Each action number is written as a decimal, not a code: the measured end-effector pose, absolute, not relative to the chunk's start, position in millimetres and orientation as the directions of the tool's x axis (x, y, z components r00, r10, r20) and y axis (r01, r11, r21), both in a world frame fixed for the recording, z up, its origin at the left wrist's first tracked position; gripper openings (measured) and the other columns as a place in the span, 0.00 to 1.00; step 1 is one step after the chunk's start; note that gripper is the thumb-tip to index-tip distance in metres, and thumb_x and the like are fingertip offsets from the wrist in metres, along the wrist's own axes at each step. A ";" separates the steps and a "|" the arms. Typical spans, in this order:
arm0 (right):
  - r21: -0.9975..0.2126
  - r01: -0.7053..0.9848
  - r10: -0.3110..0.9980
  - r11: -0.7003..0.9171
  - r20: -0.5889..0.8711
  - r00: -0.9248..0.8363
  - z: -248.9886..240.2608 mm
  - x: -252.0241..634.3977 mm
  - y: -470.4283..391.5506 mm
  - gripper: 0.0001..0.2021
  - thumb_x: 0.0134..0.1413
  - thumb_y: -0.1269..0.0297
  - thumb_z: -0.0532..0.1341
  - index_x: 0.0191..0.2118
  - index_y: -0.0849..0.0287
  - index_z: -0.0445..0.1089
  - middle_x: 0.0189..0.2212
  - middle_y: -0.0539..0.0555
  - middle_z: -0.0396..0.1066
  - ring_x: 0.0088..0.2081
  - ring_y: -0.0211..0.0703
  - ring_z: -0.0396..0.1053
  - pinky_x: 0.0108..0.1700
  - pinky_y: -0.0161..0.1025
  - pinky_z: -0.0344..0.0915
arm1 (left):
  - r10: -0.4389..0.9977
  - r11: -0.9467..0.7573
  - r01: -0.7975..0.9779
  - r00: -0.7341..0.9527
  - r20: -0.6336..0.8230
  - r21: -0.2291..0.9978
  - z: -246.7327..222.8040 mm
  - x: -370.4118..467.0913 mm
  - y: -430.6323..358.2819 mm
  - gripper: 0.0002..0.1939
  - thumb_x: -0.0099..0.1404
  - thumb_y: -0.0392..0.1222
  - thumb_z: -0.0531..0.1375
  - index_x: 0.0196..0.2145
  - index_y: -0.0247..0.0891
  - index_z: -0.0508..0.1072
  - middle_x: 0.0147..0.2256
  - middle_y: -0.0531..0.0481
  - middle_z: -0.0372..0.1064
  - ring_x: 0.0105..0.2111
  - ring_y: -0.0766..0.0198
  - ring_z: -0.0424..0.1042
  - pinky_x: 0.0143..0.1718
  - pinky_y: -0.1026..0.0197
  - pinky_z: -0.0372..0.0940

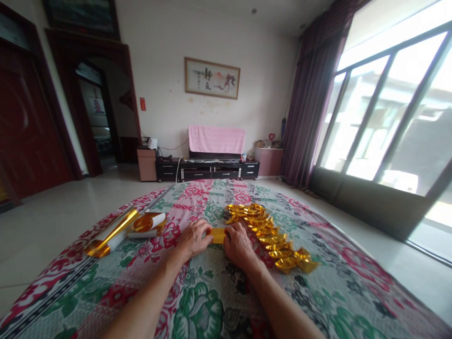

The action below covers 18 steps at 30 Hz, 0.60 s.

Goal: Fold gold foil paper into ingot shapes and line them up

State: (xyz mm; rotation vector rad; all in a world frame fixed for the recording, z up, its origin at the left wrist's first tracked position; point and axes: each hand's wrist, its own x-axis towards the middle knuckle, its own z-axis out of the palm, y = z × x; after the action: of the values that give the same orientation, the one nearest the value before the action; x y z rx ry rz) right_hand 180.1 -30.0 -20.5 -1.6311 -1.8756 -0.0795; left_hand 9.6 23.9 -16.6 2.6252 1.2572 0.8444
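Observation:
A small strip of gold foil paper (218,236) is stretched level between my two hands, low over the patterned cloth. My left hand (195,238) pinches its left end, and my right hand (239,244) pinches the right end, fingers closed. Just right of my right hand, several folded gold foil pieces (275,238) lie in a curved row running toward the front right. To the left of my left hand, curled sheets of gold foil with white backs (148,225) rest on the cloth, beside a longer gold roll (116,233).
The round table wears a floral cloth (197,301) in red, green and white. Beyond it stand a low black cabinet (212,172) and a screen covered by a pink cloth (216,139). Windows and a purple curtain (312,94) are at right, a dark red door (28,108) at left.

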 end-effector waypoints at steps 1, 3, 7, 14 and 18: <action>-0.371 0.902 0.866 0.220 0.500 -0.005 -20.7 180.7 -29.5 0.11 0.53 0.70 0.50 0.38 0.60 0.67 0.37 0.57 0.63 0.41 0.42 0.61 0.44 0.34 0.57 | 0.747 -0.651 0.685 0.503 0.434 0.327 -17.2 9.4 24.8 0.07 0.54 0.39 0.57 0.33 0.40 0.69 0.36 0.50 0.66 0.40 0.62 0.65 0.45 0.59 0.59; -0.409 0.892 0.865 0.194 0.500 0.041 -20.4 181.5 -29.3 0.13 0.52 0.72 0.49 0.40 0.60 0.67 0.37 0.57 0.64 0.41 0.42 0.62 0.43 0.34 0.58 | 0.749 -0.649 0.687 0.501 0.433 0.327 -18.6 9.8 26.5 0.08 0.54 0.39 0.57 0.35 0.40 0.70 0.37 0.49 0.66 0.40 0.61 0.65 0.45 0.59 0.59; -0.479 0.862 0.855 0.167 0.505 0.115 -16.4 181.7 -31.5 0.15 0.50 0.75 0.48 0.42 0.60 0.67 0.38 0.57 0.64 0.41 0.42 0.63 0.42 0.34 0.59 | 0.750 -0.647 0.684 0.492 0.442 0.336 -20.4 11.8 29.4 0.08 0.57 0.41 0.54 0.35 0.40 0.70 0.37 0.49 0.67 0.41 0.61 0.66 0.46 0.58 0.59; -0.545 0.783 0.728 0.301 0.661 0.180 7.9 182.9 -29.2 0.19 0.51 0.78 0.46 0.45 0.61 0.67 0.42 0.58 0.65 0.44 0.41 0.63 0.47 0.35 0.59 | 0.714 -0.659 0.686 0.443 0.542 0.307 -4.2 21.4 26.5 0.11 0.60 0.37 0.50 0.35 0.39 0.72 0.44 0.47 0.66 0.45 0.60 0.65 0.49 0.57 0.59; -0.582 0.764 0.703 0.280 0.666 0.249 25.2 195.9 -19.7 0.19 0.53 0.74 0.45 0.47 0.61 0.66 0.42 0.56 0.67 0.43 0.40 0.64 0.46 0.34 0.58 | 0.630 -0.740 0.642 0.558 0.539 0.200 8.3 41.9 26.5 0.15 0.57 0.32 0.50 0.39 0.40 0.72 0.44 0.48 0.66 0.46 0.61 0.64 0.50 0.57 0.58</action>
State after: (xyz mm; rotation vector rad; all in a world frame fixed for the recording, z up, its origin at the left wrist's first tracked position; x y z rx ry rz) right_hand 195.9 -19.7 25.2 -1.4395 -1.4703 -0.0702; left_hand 41.9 26.5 8.3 2.7907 1.1398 0.9530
